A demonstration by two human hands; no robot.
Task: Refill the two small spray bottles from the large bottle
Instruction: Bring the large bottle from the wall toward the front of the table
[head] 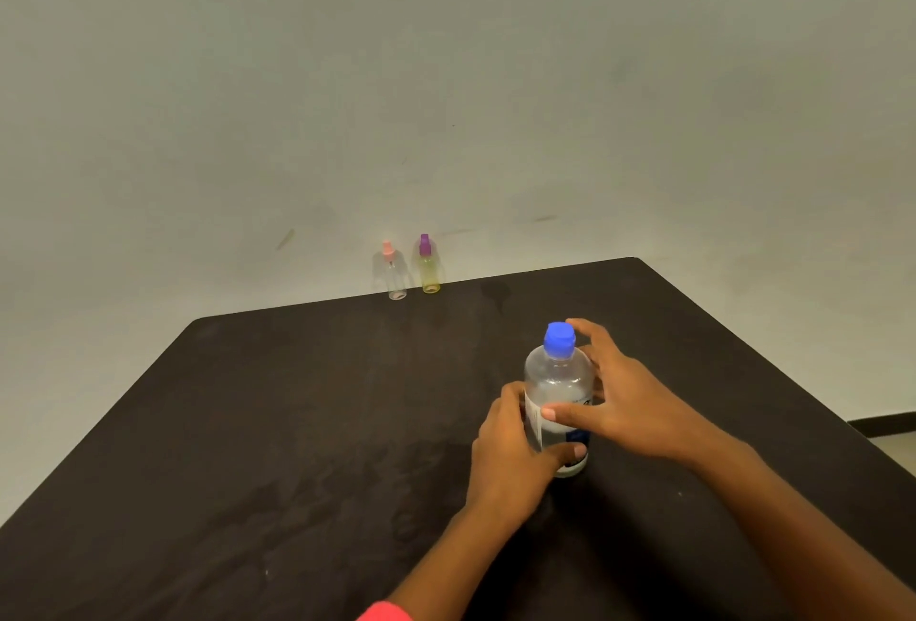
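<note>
Standing upright, clear blue-capped large bottle [557, 380] gripped by left hand [510, 462]; right hand [629, 397] open

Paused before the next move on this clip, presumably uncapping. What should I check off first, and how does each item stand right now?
1. Large bottle upright on the table: ok.
2. Left hand grips the bottle's lower body to steady it: ok.
3. Blue cap removed: not ok, it is on.
4. Right hand closed on the cap: not ok, its fingers are spread beside it.
5. Pink-topped spray bottle and purple-topped spray bottle opened for filling: not ok, both tops are on and both stand at the table's far edge.
6. Enough liquid in the large bottle: cannot tell.
</note>
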